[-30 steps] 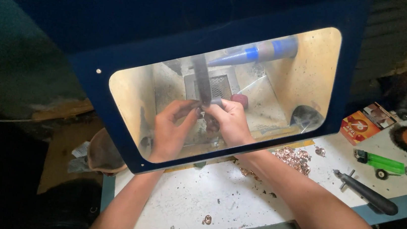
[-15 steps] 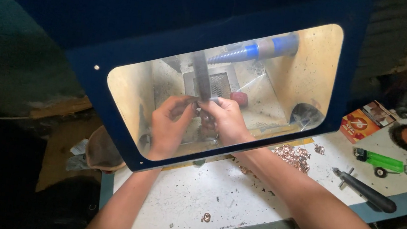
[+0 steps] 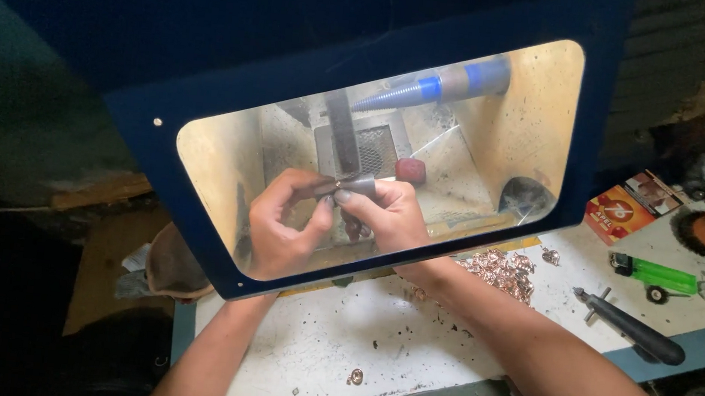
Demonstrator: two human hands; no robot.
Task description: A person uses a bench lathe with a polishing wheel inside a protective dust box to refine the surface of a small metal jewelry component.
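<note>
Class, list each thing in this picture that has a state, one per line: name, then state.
left hand: inside the hood, fingers pinching the small workpiece
right hand: inside the hood, fingers pinching the same piece
small workpiece: held between both hands, at the dark vertical belt
tapered spindle: bare, nothing on it
green lighter: lying flat on the bench
black-handled tool: lying on the bench, untouched

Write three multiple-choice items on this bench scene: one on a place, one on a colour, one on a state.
1. Where is the green lighter?
A. inside the blue hood
B. on the bench, right of the hood
C. in the left hand

2. What colour is the carton by the hood?
A. red
B. white
C. black

3. How are the hands?
A. apart, flat on the bench
B. together, pinching a small grey piece
C. only the right hand is in the hood

Answers: 1 B, it lies on the bench beside a dark-handled tool; 2 A, its faces are red; 3 B, both hands' fingers meet on the piece behind the window.
</note>
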